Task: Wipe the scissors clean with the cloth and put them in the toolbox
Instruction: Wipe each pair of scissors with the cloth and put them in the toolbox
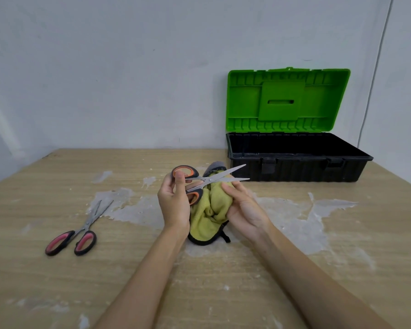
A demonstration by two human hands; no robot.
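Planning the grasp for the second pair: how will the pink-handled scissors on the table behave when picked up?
The pink-handled scissors lie flat on the wooden table, so they likely won't roll. Thin metal blades probably stay stiff but sit low, hard to get under. They rest partly open, so the halves may pivot when lifted; the handle loops look easier.

Two bare forearms, no sleeves, no gloves, no rings/watch visible; left hand [175,205] & right hand [244,208] uncovered.

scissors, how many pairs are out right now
2. The orange-handled scissors are held open in the left hand over the cloth; the pink-handled scissors lie on the table, left. The toolbox floor is hidden.
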